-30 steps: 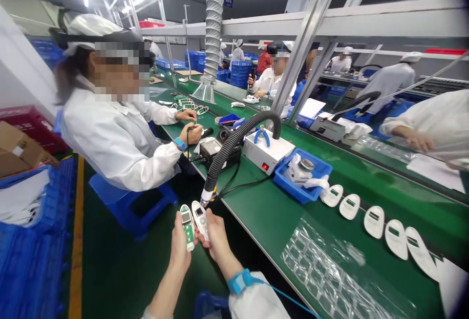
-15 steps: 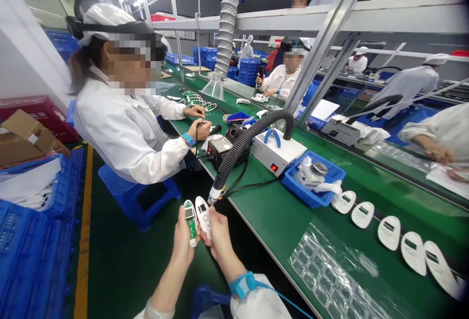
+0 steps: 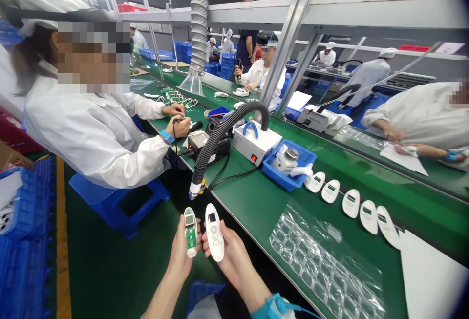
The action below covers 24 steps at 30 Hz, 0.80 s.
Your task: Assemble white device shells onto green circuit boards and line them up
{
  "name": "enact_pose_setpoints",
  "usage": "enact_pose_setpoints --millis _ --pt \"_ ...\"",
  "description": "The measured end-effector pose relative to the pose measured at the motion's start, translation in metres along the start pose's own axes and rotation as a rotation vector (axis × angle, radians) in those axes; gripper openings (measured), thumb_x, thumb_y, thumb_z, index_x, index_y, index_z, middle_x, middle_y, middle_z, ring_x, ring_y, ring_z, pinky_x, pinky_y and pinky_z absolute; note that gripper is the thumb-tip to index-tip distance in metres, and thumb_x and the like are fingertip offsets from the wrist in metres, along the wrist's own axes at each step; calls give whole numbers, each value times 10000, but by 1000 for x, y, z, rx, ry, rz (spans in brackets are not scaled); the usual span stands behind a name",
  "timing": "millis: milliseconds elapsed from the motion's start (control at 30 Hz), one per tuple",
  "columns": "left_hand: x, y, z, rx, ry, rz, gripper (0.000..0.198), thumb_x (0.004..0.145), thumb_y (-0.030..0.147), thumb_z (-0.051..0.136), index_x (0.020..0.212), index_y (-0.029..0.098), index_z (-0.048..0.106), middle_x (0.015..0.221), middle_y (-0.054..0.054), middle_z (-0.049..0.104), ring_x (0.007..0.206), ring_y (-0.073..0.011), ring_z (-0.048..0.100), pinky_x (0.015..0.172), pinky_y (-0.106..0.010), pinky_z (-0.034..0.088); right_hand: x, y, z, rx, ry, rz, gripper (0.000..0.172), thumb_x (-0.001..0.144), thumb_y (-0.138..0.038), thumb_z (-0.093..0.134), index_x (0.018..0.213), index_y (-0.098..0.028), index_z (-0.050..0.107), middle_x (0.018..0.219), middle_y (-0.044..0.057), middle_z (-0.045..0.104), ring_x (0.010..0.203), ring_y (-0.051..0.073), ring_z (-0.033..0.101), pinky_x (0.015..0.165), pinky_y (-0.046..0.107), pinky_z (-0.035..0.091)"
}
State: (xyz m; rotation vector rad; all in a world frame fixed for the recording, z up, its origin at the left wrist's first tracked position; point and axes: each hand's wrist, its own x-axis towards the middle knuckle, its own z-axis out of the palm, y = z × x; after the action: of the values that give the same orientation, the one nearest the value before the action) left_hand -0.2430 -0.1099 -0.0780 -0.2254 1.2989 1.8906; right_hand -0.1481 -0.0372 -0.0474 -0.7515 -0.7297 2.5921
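My left hand [image 3: 181, 243] holds a white shell with a green circuit board [image 3: 191, 233], its small grey screen facing up. Just to the right, my right hand [image 3: 231, 248] grips a white oval cover [image 3: 214, 236] with a dark window and round button outlines. The two parts are close together with a narrow gap between them. Above them hangs the end of a black ribbed hose [image 3: 200, 172]. Along the green bench [image 3: 252, 202] to the right lies a row of several white covers [image 3: 351, 203].
A clear plastic blister tray [image 3: 322, 260] lies on the bench, with a blue bin [image 3: 289, 165] and a white box [image 3: 256, 140] behind it. At the left a co-worker [image 3: 95, 133] sits by a blue stool [image 3: 120, 202]. White paper [image 3: 428, 270] is at the right.
The view has turned to the right. My hands have drawn slightly apart, and the white cover is now separated from the circuit-board part and faces up more fully.
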Motion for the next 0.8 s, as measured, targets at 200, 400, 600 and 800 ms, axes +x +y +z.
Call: enact_pose_setpoints --millis 200,400,600,800 --pt "-52 -3 0 -10 -55 -73 498 815 578 638 1039 133 651 839 -38 577 591 -117 519 451 -205 413 -57 -11 -8 164 -3 29 437 806 -444 708 1011 -58 713 872 139 720 735 192 668 646 274 518" --pt "-79 2 14 36 -173 -76 513 821 553 651 1119 137 642 842 -35 580 666 -129 518 576 -224 480 -79 -15 -21 212 -26 1 455 852 -447 655 1060 -46 707 881 134 724 751 189 668 654 269 508" --pt "-94 3 33 111 -177 -57 507 801 524 699 1152 165 629 904 -60 643 851 -184 605 674 -217 509 -92 -23 -25 139 -34 -48 407 838 -466 663 1012 -105 737 927 126 731 773 186 662 714 289 511" --pt "-104 -12 51 281 -304 80 446 820 422 720 1187 202 592 1123 -81 640 1095 -251 577 863 -270 491 -104 -29 -29 -281 -30 -303 447 822 -431 696 1212 -213 669 1118 92 685 971 211 630 965 349 451"
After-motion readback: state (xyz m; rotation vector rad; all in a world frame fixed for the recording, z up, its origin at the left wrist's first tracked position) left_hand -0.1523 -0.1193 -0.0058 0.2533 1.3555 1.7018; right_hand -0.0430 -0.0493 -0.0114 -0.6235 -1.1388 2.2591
